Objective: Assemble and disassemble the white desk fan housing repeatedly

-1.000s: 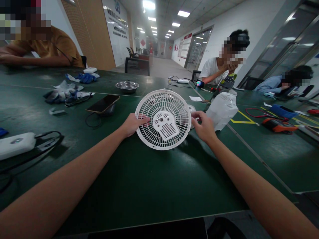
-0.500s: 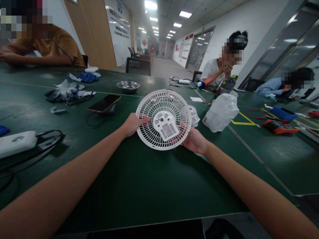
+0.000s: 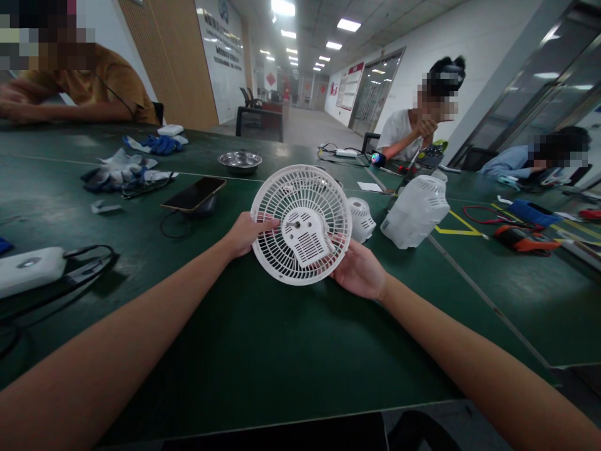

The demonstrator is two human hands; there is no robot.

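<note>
A round white fan grille (image 3: 307,241), with a slotted plate at its centre, is held up tilted above the green table. My left hand (image 3: 244,234) is closed on its left rim, thumb lying across the bars on the near side. At the lower right, my right hand (image 3: 360,270) grips the rim, its fingers partly hidden behind the bars. A small metal shaft sticks out of the central plate. Just behind the grille, to the right, stands a white vented plastic housing (image 3: 360,220). Beside that is a larger white plastic shell (image 3: 417,212).
On the left lie a phone (image 3: 195,193), gloves (image 3: 117,172) and a white power strip (image 3: 32,270) with black cables. A metal bowl (image 3: 240,161) sits farther back. An orange multimeter (image 3: 526,241) is at right. Several people sit around the green table (image 3: 282,363).
The grille has shifted slightly left and turned, with both my hands still on it. More of the small white housing behind it shows now.
</note>
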